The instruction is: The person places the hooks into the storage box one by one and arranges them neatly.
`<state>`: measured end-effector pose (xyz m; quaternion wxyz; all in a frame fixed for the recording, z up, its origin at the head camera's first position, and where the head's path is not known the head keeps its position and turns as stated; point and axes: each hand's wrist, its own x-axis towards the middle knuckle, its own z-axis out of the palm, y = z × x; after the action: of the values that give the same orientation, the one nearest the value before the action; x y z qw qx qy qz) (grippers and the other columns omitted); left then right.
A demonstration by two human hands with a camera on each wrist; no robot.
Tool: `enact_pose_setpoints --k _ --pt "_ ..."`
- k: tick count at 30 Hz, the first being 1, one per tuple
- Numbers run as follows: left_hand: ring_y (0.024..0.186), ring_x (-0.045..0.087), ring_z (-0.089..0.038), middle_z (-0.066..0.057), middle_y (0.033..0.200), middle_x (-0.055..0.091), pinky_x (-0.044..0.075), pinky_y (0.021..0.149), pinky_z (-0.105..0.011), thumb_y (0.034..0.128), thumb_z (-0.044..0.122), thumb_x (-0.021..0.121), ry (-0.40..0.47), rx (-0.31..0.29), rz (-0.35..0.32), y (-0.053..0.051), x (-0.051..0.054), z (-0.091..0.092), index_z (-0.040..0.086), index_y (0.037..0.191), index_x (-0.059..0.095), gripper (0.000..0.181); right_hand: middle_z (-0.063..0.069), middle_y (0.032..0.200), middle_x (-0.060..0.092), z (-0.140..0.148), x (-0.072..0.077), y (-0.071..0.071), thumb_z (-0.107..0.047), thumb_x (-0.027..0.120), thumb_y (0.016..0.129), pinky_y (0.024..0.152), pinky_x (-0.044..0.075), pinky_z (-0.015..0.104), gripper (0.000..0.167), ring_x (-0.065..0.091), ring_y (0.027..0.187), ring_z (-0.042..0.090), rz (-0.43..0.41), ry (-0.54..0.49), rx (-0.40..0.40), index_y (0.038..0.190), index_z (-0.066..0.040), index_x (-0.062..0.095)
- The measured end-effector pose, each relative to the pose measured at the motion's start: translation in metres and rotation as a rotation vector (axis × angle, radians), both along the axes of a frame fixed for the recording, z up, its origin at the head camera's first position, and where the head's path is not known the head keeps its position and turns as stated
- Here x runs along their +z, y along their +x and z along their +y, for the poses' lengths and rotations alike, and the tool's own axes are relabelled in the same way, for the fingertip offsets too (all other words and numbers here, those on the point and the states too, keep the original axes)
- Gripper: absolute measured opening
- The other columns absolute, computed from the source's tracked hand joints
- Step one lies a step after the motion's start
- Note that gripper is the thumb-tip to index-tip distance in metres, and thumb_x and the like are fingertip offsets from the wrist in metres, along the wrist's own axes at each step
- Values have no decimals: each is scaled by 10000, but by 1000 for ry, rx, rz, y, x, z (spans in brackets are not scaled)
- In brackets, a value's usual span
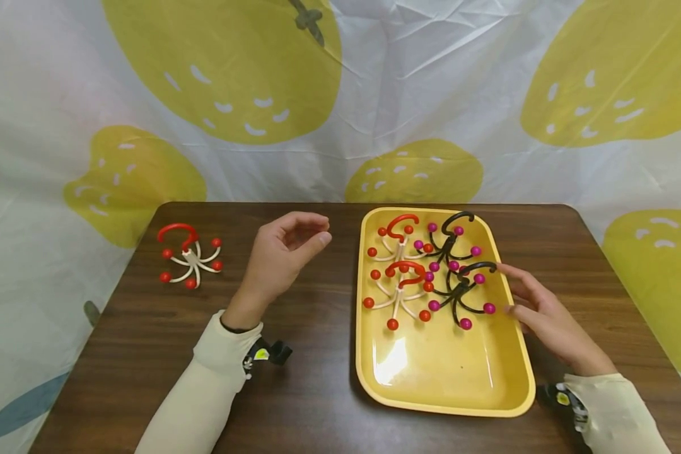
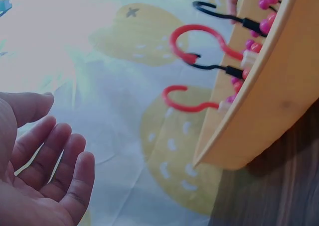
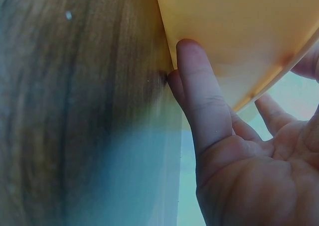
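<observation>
A yellow tray (image 1: pixel 442 378) holds two white hangers with red hooks and red-tipped arms, the front one (image 1: pixel 400 293) nearer me. To their right lie two black hangers with magenta-tipped arms, the front one (image 1: pixel 459 290) by the tray's right wall. A third red-hooked hanger (image 1: pixel 190 258) lies on the table at the left. Between that one and the tray, my left hand (image 1: pixel 275 258) hovers with relaxed fingers, holding nothing. My right hand (image 1: pixel 556 321) rests at the tray's right rim; in the right wrist view its extended fingers (image 3: pixel 199 96) touch the outer wall.
The dark wooden table (image 1: pixel 312 391) carries the tray right of its middle. Behind it hangs a white cloth (image 1: pixel 386 75) with a yellow fruit print. In the left wrist view, several hooks, such as a red one (image 2: pixel 199 32), stick up past the tray's rim.
</observation>
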<state>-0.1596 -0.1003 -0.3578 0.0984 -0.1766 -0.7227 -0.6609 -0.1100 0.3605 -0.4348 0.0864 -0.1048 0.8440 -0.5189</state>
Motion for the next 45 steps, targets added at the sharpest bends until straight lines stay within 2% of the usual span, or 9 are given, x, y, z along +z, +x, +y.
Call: enact_pose_setpoints --k 3,9,12,18,25,30,36,38,45 --pt "976 735 -79 -171 1112 766 604 848 -219 928 24 793 1 46 10 1 4 -12 -27 1162 749 244 -70 1332 592 0 0 0 9 550 1038 731 662 377 703 729 1033 42 -12 -22 4 1655 -236 318" --pt "979 743 -62 94 1059 770 604 886 -212 926 4 787 21 118 0 4 7 -33 -48 1170 741 254 -95 1313 595 1 -1 0 22 544 1036 727 663 382 704 727 1035 37 -12 -32 12 1654 -230 318" --pt "972 736 -52 143 1037 759 597 883 -196 924 -13 781 32 152 8 6 9 -42 -64 1169 736 254 -77 1315 589 0 -1 0 19 543 1036 726 664 385 701 730 1030 43 -13 -32 14 1653 -227 317" --pt "945 733 -52 124 1015 770 586 856 -178 926 -2 783 50 240 35 7 9 -63 -75 1164 739 252 -66 1315 586 -1 0 0 18 544 1033 722 663 386 704 728 1026 43 -4 -19 14 1654 -224 317" --pt "922 742 -69 102 1006 784 577 825 -177 936 28 788 57 326 32 10 11 -83 -59 1167 749 250 -72 1318 579 0 2 0 4 553 1033 724 659 371 703 719 1027 28 -5 4 -2 1653 -233 322" --pt "916 747 -63 98 992 787 577 810 -166 935 15 784 59 384 51 12 12 -97 -77 1155 748 241 7 1336 575 -1 2 0 0 556 1034 730 660 374 704 719 1030 32 -13 7 -3 1654 -233 316" --pt "879 726 -75 60 967 786 568 763 -154 918 2 795 131 456 64 12 11 -120 -86 1124 755 227 112 1376 557 -1 1 0 -8 559 1035 734 661 372 707 720 1032 31 -16 8 -2 1656 -240 314" --pt "862 716 -84 39 964 784 572 756 -152 912 8 805 166 476 61 12 9 -129 -69 1112 765 217 111 1377 559 -1 1 0 -4 559 1034 732 661 375 707 723 1029 35 -15 6 -1 1656 -236 314" --pt "847 712 -88 26 962 782 567 753 -133 899 27 826 209 545 34 10 2 -153 -41 1098 782 215 18 1350 569 -1 1 0 -7 560 1035 730 661 377 705 724 1026 37 -22 -1 -8 1654 -243 317"
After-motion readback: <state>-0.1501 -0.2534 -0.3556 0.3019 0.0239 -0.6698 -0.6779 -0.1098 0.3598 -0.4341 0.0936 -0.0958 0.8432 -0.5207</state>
